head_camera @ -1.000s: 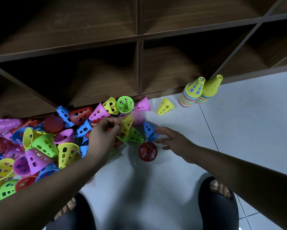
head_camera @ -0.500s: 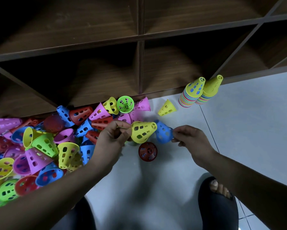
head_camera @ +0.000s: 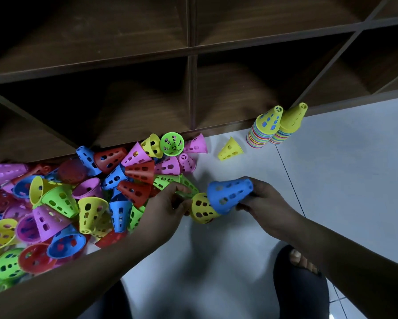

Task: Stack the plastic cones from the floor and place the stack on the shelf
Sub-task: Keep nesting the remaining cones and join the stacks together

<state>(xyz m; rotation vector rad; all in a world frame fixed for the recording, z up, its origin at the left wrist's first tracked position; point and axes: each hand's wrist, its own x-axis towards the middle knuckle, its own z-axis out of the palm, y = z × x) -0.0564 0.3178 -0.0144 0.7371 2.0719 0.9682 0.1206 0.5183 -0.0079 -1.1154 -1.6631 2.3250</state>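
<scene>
Above the white floor, my right hand (head_camera: 266, 201) grips a blue cone (head_camera: 228, 194) by its narrow end. Its wide mouth sits over the tip of a yellow cone (head_camera: 200, 209), which my left hand (head_camera: 168, 208) holds at the rim together with a green cone (head_camera: 186, 189). A heap of loose perforated cones (head_camera: 62, 199) in several colours lies on the floor to the left. Two finished stacks (head_camera: 275, 127) with yellow tops stand by the shelf base. A lone yellow cone (head_camera: 230, 149) lies near them. The dark wooden shelf (head_camera: 193, 51) spans the top.
My two feet in dark sandals (head_camera: 300, 279) stand at the bottom of the view. White floor tiles (head_camera: 354, 169) stretch to the right. The shelf's lower compartments (head_camera: 133, 107) open directly above the cone heap.
My hands have come together: the blue cone in my right hand has moved left and slid onto the yellow cone in my left hand. The red cone on the floor is now hidden beneath them.
</scene>
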